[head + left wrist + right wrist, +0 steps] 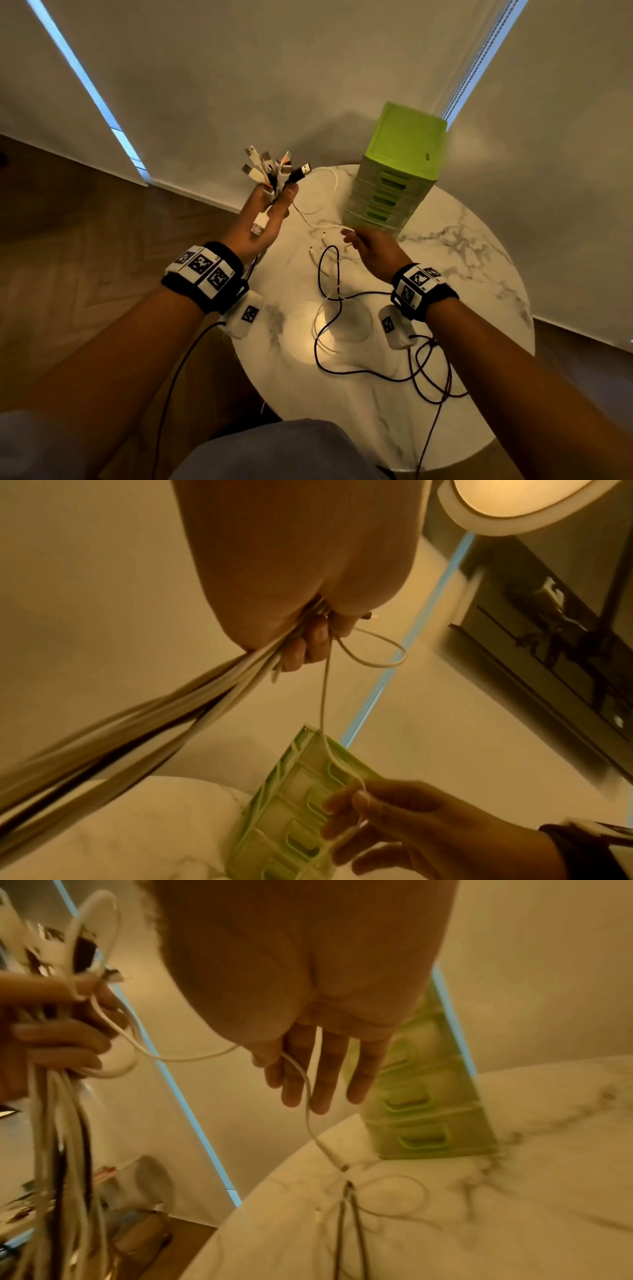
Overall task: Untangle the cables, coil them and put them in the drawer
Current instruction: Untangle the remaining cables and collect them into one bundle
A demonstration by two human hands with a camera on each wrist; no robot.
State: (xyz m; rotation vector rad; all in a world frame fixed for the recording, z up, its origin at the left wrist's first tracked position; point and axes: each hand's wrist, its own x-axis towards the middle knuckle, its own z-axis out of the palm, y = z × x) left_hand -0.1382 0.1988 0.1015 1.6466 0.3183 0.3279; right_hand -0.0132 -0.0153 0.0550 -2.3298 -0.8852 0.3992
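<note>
My left hand (270,212) is raised over the table's left edge and grips a bundle of cables (274,168), with several USB plugs fanning out above the fingers. The strands hang below the fist (137,723). A thin white cable (308,1096) runs from that bundle across my right hand (370,246). The right hand's fingers (318,1074) are straight, and the cable lies along them. Its small plug (337,1161) dangles just above the marble table (462,274). A black cable (342,298) loops loosely on the tabletop. The green drawer unit (400,164) stands at the back with all its drawers closed.
The round table is small, with wooden floor (85,222) around it and a pale wall behind. The black leads from the wrist cameras (431,377) trail over the table's right front. My knee (274,452) is under the near edge. A lamp (514,501) glows overhead.
</note>
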